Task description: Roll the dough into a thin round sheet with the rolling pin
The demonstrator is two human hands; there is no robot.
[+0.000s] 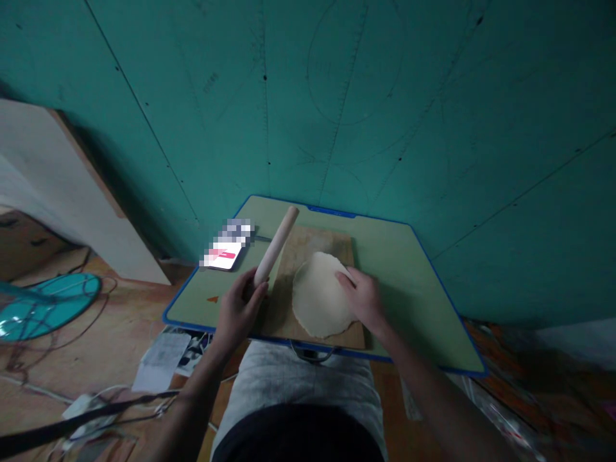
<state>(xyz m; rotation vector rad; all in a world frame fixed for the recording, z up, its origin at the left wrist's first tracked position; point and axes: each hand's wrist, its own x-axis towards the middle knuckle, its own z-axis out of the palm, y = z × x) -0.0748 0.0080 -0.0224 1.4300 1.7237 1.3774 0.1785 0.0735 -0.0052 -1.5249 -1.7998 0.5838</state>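
A flat, roughly round sheet of dough [317,298] lies on a wooden board [322,239], its lower right edge near the board's side. My left hand [240,305] is closed around the lower end of a wooden rolling pin [276,247], which slants up and away over the board's left side. On the dough's right edge, my right hand [363,298] has its thumb on top and its other fingers mostly hidden underneath, gripping the rim.
The board rests on a small pale-green table [404,282] with a blue edge, close to a green wall [385,96]. A lit phone [226,247] lies at the table's left. Cables, a paper sheet [161,359] and a leaning white panel [72,186] are at the left.
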